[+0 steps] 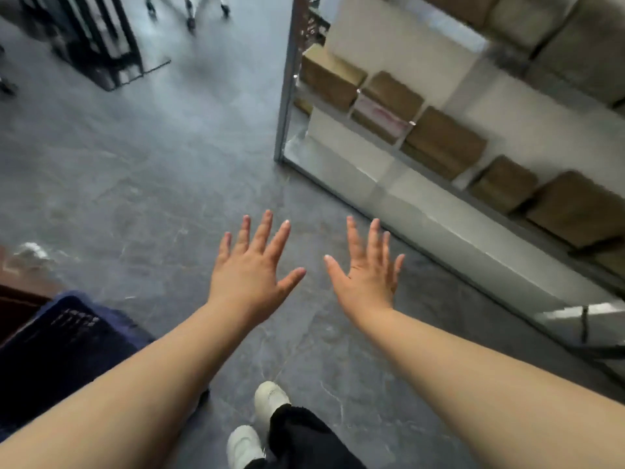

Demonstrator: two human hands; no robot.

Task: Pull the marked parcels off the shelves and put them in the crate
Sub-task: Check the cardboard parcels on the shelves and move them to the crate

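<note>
While holding nothing, left hand [252, 265] and right hand [367, 270] spread flat over bare floor [135, 164], between crate [67, 340] and parcels [443, 140], probably readying a reach.

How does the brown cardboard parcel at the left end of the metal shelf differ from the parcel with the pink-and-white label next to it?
1. The brown cardboard parcel at the left end shows bare brown faces; the parcel with the pink-and-white label carries a pale label on its front.
2. The end parcel sits beside the shelf's grey metal upright; the labelled parcel sits further right.

Both are brown boxes on the same shelf, untouched by either hand.
</note>
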